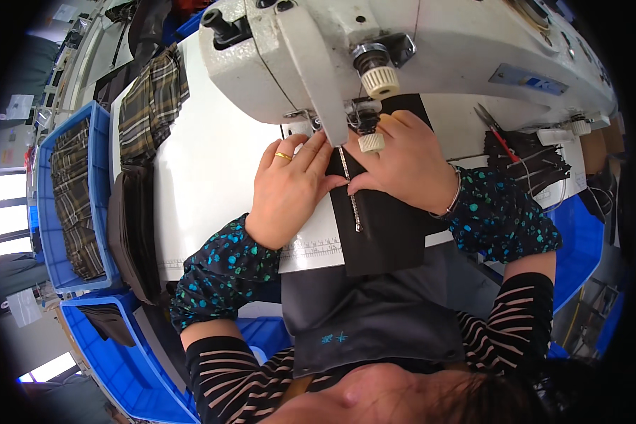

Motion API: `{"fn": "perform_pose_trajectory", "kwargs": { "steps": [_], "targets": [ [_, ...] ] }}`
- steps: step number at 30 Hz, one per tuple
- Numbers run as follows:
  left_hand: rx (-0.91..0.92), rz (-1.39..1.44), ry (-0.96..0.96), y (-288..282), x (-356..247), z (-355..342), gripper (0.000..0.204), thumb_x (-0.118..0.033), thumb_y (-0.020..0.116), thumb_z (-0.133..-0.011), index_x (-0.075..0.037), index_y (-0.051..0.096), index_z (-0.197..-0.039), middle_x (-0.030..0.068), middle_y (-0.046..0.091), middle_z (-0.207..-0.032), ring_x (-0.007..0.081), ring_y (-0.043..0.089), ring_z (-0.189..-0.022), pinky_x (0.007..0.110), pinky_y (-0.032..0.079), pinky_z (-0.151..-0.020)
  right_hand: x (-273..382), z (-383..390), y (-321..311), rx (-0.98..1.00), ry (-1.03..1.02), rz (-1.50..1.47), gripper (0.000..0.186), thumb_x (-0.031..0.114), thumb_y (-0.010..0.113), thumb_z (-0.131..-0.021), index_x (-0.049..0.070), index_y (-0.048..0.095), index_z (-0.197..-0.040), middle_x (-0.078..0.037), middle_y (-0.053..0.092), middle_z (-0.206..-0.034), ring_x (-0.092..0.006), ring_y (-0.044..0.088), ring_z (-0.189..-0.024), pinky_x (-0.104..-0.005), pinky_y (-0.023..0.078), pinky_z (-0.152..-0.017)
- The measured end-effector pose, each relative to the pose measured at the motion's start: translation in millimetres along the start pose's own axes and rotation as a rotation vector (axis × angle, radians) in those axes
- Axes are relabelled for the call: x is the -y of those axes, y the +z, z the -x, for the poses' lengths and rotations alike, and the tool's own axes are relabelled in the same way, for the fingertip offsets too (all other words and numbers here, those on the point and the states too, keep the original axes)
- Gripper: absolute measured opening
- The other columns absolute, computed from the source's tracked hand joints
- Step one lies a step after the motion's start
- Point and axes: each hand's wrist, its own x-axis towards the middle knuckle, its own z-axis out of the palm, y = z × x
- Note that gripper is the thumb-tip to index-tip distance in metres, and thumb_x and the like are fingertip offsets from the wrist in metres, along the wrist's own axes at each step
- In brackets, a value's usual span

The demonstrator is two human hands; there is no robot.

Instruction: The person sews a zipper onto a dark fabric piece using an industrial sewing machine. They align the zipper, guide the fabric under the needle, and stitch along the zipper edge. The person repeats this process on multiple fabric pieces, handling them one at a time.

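Observation:
A black fabric piece lies under the head of a white sewing machine, its near end hanging over the table's front edge. Down the fabric runs a metal zipper, with its slider at the near end. My left hand, a ring on one finger, rests with fingers extended beside the needle area. Flat on the fabric to the right of the zipper is my right hand; machine knobs partly cover its fingers. Both thumbs point inward and almost meet over the zipper. The needle tip is hidden.
Plaid fabric and a dark fabric stack lie at the table's left. Beside them stands a blue bin of plaid pieces, another blue bin nearer. Red-handled scissors rest on dark scraps at right.

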Motion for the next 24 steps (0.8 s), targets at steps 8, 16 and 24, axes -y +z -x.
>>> {"fn": "perform_pose_trajectory", "kwargs": {
  "steps": [8,16,24],
  "targets": [
    [-0.008,0.053,-0.021,5.1,0.5,2.7,0.058,-0.042,0.075,-0.090,-0.005,0.070,-0.135,0.0065,0.066,-0.146,0.0286,0.060,-0.127,0.049,0.045,-0.111,3.7,7.5,0.2,0.037,-0.010,-0.036,0.069,0.055,0.084,-0.066,0.005,0.070,-0.111,-0.004,0.060,-0.094,-0.0231,0.060,-0.091,-0.0376,0.046,-0.078],
    [0.001,0.019,-0.256,-8.5,-30.7,49.1,0.047,-0.025,0.072,-0.097,-0.007,0.067,-0.140,0.0075,0.064,-0.150,0.0313,0.056,-0.139,0.052,0.041,-0.117,84.7,90.8,-11.4,0.188,-0.064,-0.092,0.080,0.038,0.081,-0.082,0.000,0.057,-0.148,-0.018,0.049,-0.162,-0.0378,0.049,-0.147,-0.0520,0.046,-0.115],
    [-0.271,0.331,-0.117,-16.5,-59.5,76.0,0.029,-0.011,0.082,-0.085,-0.005,0.077,-0.113,0.0059,0.076,-0.113,0.0279,0.070,-0.107,0.041,0.056,-0.092,69.4,87.2,-22.6,0.013,0.356,-1.005,0.038,0.018,0.055,-0.110,0.001,0.065,-0.142,-0.017,0.065,-0.148,-0.0332,0.057,-0.143,-0.0468,0.039,-0.123]
  ]
}}
